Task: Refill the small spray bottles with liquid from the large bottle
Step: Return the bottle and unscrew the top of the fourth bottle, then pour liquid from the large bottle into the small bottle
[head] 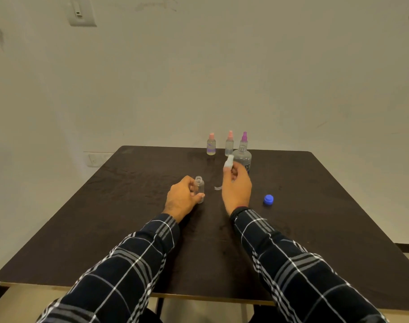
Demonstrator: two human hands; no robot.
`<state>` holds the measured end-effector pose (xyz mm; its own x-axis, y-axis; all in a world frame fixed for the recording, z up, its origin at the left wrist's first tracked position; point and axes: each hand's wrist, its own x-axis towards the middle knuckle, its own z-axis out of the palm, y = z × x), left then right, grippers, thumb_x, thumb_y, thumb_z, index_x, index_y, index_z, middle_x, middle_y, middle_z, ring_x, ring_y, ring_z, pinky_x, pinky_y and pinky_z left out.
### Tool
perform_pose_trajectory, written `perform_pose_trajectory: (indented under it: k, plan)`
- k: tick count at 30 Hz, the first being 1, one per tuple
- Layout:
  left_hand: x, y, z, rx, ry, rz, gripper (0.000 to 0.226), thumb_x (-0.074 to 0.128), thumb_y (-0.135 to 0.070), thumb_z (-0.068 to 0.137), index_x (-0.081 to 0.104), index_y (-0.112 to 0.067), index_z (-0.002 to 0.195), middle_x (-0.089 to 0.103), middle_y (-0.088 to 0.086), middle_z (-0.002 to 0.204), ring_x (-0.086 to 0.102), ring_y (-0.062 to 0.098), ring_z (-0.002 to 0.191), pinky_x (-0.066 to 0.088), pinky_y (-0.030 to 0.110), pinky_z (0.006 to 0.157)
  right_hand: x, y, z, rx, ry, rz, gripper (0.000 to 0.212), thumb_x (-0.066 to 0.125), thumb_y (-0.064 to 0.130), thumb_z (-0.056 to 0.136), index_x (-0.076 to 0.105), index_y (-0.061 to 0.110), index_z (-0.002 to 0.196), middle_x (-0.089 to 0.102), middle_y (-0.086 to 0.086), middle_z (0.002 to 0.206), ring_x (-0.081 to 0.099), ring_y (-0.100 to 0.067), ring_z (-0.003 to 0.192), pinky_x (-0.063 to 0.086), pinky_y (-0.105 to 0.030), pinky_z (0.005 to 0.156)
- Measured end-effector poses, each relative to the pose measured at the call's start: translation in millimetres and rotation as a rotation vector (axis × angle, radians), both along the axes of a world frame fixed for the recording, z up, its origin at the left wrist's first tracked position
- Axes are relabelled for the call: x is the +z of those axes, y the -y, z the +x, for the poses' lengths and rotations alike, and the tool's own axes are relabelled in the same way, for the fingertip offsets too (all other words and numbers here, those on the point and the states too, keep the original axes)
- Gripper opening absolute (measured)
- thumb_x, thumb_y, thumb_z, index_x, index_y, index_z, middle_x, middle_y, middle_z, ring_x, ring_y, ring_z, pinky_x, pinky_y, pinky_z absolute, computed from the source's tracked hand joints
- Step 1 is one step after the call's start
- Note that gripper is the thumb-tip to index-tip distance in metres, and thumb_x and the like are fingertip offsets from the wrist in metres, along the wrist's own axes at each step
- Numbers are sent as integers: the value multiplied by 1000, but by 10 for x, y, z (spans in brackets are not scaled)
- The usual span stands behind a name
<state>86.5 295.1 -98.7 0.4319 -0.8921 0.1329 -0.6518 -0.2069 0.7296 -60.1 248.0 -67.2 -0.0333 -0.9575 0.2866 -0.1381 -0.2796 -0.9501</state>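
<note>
My left hand (182, 198) grips a small clear bottle (200, 186) that stands upright on the dark table (105, 217) with its neck uncapped. To its right, my right hand (236, 187) holds a white spray head (228, 161) raised above the table, its thin dip tube (218, 188) hanging down toward the tabletop. Behind that hand stands the large clear bottle (243, 157), its mouth uncapped. A blue cap (268, 199) lies on the table to the right.
Three small spray bottles stand at the table's far edge: two with pink heads (211, 144) (229, 143) and one with a purple head (244, 139), partly behind the large bottle. A pale wall rises behind the table.
</note>
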Motion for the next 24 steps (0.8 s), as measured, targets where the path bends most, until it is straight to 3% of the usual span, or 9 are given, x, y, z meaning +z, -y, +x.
perform_pose_trajectory:
  k: [2,5,11,16,20,22,24]
  plan:
    - [1,22,-2,12,15,-1,29,79,-29,84,59,-25,104,65,-8,94,66,11,87,56,39,90,-149,57,-67,37,-282,63,26,56,32,99,65,18,119,68,4,105,63,-11,98,50,-27,86]
    - [-8,33,7,12,20,1,30,79,-29,84,60,-25,106,65,-8,95,65,11,88,56,39,90,-339,151,-73,107,-577,216,29,62,37,94,70,21,117,71,-1,109,65,-19,102,52,-33,89]
    - [-11,50,11,21,17,31,32,80,-30,83,59,-26,107,65,-9,96,65,10,89,56,37,89,-426,240,21,74,-782,269,33,67,48,88,71,25,111,71,0,105,66,-20,99,55,-39,87]
    - [1,65,14,15,24,49,33,79,-31,84,58,-26,110,63,-9,97,65,8,89,56,34,88,-344,213,37,-19,-706,202,41,60,53,91,65,23,119,70,0,111,64,-20,105,53,-39,90]
    - [-13,74,27,11,9,46,31,80,-31,84,58,-27,105,65,-9,95,66,10,87,56,34,88,-206,156,-82,-345,-368,-4,21,56,37,96,58,24,112,64,0,109,62,-18,95,49,-31,72]
    - [-18,71,43,4,-1,40,30,80,-30,83,58,-27,103,66,-8,95,67,11,87,56,34,87,-183,235,-173,-413,-205,-55,31,61,32,94,52,19,121,57,-3,116,60,-20,99,46,-29,75]
    - [-14,72,55,-7,-8,43,30,81,-30,82,58,-27,102,66,-8,95,67,11,87,56,34,86,-188,379,-253,-350,-172,-60,53,68,33,91,45,15,135,52,-7,127,57,-23,111,48,-31,85]
